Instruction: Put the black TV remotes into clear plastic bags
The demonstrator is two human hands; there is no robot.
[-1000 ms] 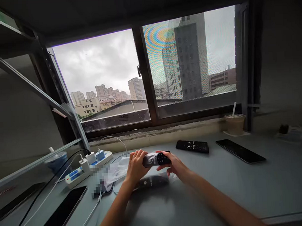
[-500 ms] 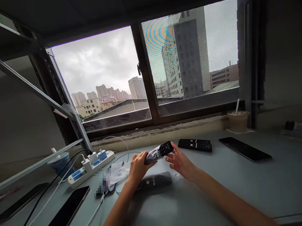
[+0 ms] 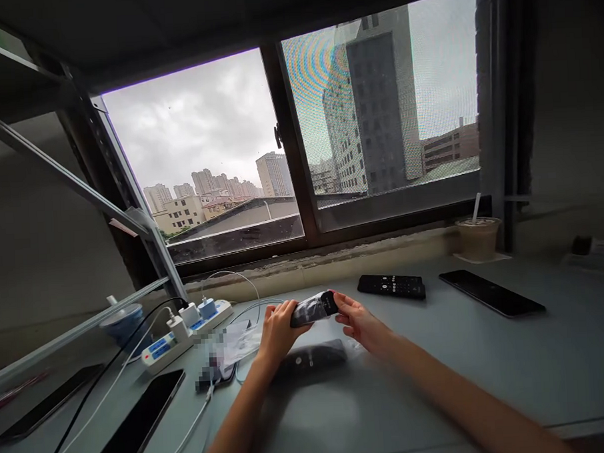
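Observation:
A black remote control (image 3: pixel 329 303) in a clear plastic bag (image 3: pixel 310 309) is held above the table, tilted with its far end up to the right. My left hand (image 3: pixel 278 331) is wrapped round its lower part, over the plastic. The fingertips of my right hand (image 3: pixel 361 323) pinch the remote's far end, near the mouth of the bag. Under both hands, another dark remote (image 3: pixel 315 359) in clear plastic lies on the table, partly covered by my left wrist. Further back on the table lie black remotes (image 3: pixel 391 287), side by side.
On the right are a black phone (image 3: pixel 492 293) and a cup with a straw (image 3: pixel 477 239). A power strip (image 3: pixel 186 335) with chargers and cables stands left, near a blue cup (image 3: pixel 126 327) and dark phones (image 3: pixel 137 420). A metal shelf post (image 3: pixel 157 239) rises beside the window.
The plastic now covers more of the held remote, so less of its button end shows. My right hand's fingers have closed on that end.

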